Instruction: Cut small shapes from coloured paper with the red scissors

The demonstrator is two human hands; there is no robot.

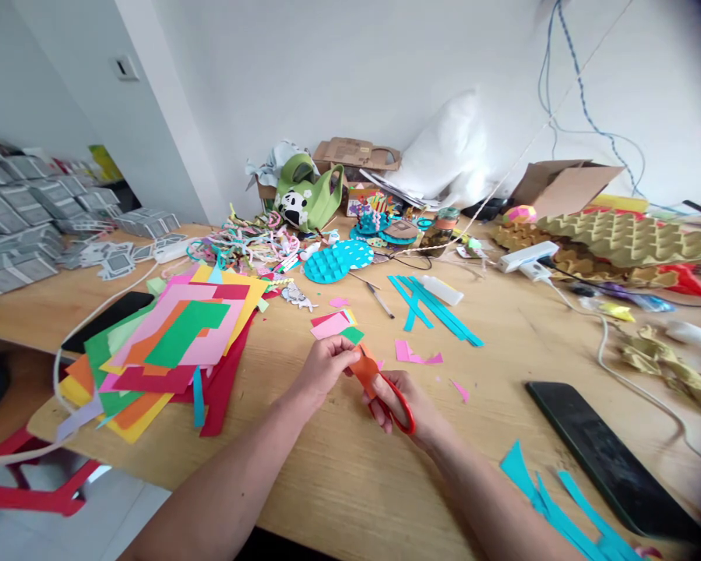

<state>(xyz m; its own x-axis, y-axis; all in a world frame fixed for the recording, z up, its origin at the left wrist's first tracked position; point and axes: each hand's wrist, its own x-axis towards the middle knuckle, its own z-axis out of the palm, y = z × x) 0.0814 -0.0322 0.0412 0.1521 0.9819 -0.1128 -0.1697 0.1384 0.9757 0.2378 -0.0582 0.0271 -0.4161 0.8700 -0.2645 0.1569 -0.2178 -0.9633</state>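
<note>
Over the middle of the wooden table, my left hand point(329, 366) pinches a small piece of orange paper point(363, 366) by its upper left edge. My right hand point(400, 401) is closed on a pair of red-handled scissors point(407, 417), and its thumb lies against the lower end of the orange paper. The scissor blades are mostly hidden behind the paper and fingers. Just beyond my left hand lie small pink, red and yellow paper pieces point(329, 323) and a green piece point(352, 334). Pink scraps point(412, 354) are scattered past my right hand.
A stack of coloured paper point(195, 343) covers the table's left side. Blue strips point(438, 310), a white bottle point(442, 290) and a pen point(381, 300) lie ahead. At right are a dark phone point(601, 452), more blue strips point(552, 506), a white cable point(611, 374) and egg trays point(631, 238).
</note>
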